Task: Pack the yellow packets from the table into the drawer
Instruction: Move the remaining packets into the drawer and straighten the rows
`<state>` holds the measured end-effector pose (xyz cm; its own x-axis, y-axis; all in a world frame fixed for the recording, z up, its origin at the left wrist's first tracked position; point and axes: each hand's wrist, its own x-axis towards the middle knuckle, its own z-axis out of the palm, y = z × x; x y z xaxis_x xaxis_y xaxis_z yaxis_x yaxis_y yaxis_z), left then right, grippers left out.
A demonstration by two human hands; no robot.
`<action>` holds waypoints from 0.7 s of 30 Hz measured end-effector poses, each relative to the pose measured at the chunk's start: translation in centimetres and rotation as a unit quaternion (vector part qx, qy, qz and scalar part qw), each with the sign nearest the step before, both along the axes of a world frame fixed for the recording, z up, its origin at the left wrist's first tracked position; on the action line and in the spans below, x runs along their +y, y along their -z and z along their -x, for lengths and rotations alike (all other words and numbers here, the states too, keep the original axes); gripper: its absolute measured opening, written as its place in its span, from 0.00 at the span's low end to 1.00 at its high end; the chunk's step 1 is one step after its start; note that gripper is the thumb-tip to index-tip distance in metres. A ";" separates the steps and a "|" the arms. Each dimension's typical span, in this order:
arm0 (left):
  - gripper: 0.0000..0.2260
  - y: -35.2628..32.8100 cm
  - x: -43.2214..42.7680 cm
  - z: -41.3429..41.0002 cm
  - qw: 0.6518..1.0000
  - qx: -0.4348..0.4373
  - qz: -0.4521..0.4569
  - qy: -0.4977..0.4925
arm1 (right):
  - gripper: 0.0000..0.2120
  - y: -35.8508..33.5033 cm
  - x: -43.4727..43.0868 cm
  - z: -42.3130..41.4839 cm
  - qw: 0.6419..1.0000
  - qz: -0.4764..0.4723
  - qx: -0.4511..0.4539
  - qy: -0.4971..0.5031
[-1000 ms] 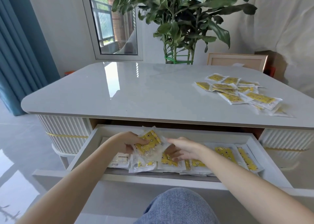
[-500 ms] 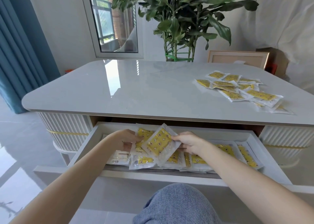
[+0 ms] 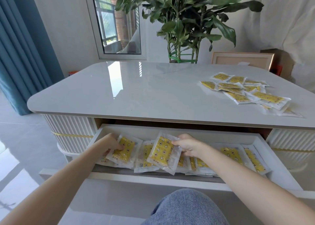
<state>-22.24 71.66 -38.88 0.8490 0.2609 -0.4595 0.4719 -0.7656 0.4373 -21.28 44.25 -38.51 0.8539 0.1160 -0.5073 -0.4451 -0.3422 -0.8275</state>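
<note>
Inside the drawer, our left hand grips a yellow packet at the left end, our right hand pinches a tilted packet mid-drawer; left propped high, we judge, it may jam the drawer, while the pile lies beyond it.

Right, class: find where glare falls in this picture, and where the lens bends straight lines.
Head view: glare from the window streaks the glossy table; the wide lens bows the table's front edge and leans the window frame; the left hand and right hand, each holding a packet, look sharp.
</note>
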 end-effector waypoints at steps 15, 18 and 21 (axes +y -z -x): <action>0.49 -0.3 -3.6 1.3 0.927 -0.008 -0.121 0.355 | 0.20 0.5 0.1 -1.5 0.949 0.274 -0.133 -0.083; 0.52 -0.3 -5.3 1.8 0.887 0.017 -0.194 0.419 | 0.13 0.7 0.3 -1.6 0.925 0.334 -0.159 -0.092; 0.53 -0.2 -6.6 2.0 0.849 -0.001 -0.258 0.462 | 0.15 0.8 -0.3 -1.4 0.910 0.356 -0.191 -0.094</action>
<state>-24.26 65.05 -38.71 0.8010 -0.3503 -0.4855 -0.4342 -0.8982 -0.0684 -19.85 43.93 -39.27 0.9827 0.0364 -0.1813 -0.0498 -0.8920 -0.4492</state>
